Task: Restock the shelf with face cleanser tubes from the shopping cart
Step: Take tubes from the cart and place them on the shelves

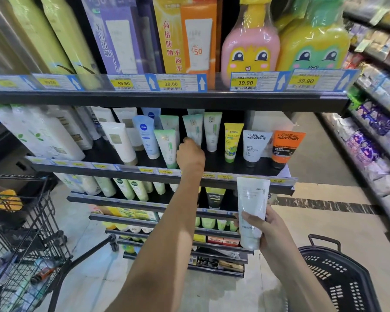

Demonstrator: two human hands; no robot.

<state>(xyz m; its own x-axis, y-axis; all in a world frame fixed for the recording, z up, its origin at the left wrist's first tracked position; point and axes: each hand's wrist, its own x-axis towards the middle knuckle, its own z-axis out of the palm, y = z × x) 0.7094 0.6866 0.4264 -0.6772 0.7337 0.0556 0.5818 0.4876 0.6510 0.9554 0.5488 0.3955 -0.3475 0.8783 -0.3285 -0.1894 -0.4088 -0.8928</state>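
White tube (252, 210) is gripped upright by right hand (266, 230), below-right of shelf gap (198, 154); shelved pale-green tube (193, 129) is pinched by nearer left hand (190, 154).

Shelf tags (245, 83) read 49.90, 29.00, 39.90; blue tube (146, 138) marked NIVEA; white tube (255, 147) and orange tube (286, 147) marked L'OREAL MEN EXPERT

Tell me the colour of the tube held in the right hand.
White, with faint grey lettering; the tube in the right hand shows best in the head view.
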